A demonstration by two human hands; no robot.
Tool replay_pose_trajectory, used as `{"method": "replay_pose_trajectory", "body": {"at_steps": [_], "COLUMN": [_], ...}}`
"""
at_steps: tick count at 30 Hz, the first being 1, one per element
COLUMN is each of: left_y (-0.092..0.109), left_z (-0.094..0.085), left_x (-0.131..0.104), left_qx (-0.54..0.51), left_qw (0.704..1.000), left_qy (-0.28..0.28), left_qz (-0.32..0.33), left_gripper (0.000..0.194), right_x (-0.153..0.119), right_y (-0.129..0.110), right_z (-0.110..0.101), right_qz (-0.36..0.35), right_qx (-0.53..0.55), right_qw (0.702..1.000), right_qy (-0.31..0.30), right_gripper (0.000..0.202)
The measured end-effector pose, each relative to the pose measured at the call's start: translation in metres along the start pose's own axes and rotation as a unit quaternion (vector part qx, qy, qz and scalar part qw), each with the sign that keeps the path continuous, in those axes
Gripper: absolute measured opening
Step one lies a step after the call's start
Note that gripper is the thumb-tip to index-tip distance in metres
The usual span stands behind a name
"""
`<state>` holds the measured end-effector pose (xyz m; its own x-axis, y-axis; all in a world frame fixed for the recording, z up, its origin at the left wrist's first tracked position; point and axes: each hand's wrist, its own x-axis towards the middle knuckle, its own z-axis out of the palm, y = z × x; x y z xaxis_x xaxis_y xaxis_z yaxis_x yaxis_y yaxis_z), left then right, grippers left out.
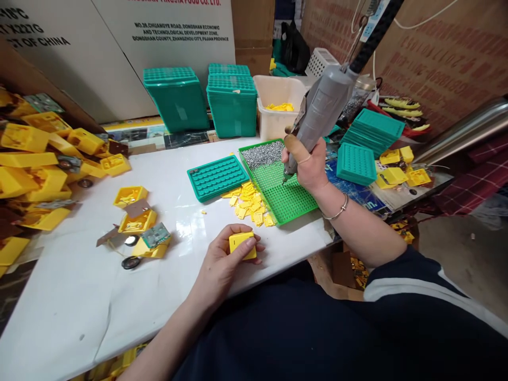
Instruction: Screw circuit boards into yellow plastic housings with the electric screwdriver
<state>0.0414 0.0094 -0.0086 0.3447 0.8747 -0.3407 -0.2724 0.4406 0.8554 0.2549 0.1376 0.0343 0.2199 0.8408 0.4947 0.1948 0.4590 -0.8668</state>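
My left hand [226, 254] is closed around a small yellow plastic case [242, 245] near the table's front edge, thumb on its face. In my right hand [311, 164] is a grey electric screwdriver [323, 100], its bit pointing down over a green perforated tray [291, 203]. Many small silver screws [262, 154] lie at the far end of that tray. Left of it is a pile of flat yellow pieces [248, 203], beside a teal tray with rows of cells [217, 177].
Open yellow cases with circuit boards and wires [143, 227] lie left of centre. A heap of yellow cases [43, 164] rises at far left. Stacked teal trays [232, 106] and a white bin [264, 119] stand at the back. More teal trays [357, 163] sit at right.
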Motion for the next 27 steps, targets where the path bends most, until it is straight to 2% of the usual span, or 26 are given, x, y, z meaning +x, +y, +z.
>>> {"method": "replay_pose_trajectory", "body": {"at_steps": [8,12,16,20,23,27], "left_y": [0.001,0.002,0.001,0.001,0.001,0.002], "left_z": [0.000,0.000,0.002,0.002,0.002,0.002], "left_x": [0.001,0.004,0.005,0.004,0.004,0.003], "left_qx": [-0.057,-0.103,-0.116,-0.119,-0.121,-0.123], "left_qw": [0.998,0.995,0.993,0.993,0.993,0.992], "left_qy": [-0.008,0.006,0.003,0.004,0.000,-0.011], "left_qz": [-0.009,-0.011,-0.003,0.002,0.005,0.008], "left_gripper": [0.027,0.029,0.029,0.029,0.028,0.027], "right_x": [0.006,0.005,-0.014,-0.047,-0.064,-0.069], "right_y": [0.000,-0.017,-0.049,-0.078,-0.084,-0.078], "right_z": [-0.001,0.002,0.017,0.036,0.046,0.050], "right_qz": [-0.009,-0.023,-0.032,0.027,0.071,0.057], "right_qx": [0.028,0.064,0.124,0.220,0.286,0.257], "right_qw": [1.000,0.998,0.991,0.967,0.942,0.951], "right_qy": [0.005,-0.010,-0.044,-0.125,-0.160,-0.164], "right_gripper": [0.035,0.035,0.037,0.042,0.042,0.042]}}
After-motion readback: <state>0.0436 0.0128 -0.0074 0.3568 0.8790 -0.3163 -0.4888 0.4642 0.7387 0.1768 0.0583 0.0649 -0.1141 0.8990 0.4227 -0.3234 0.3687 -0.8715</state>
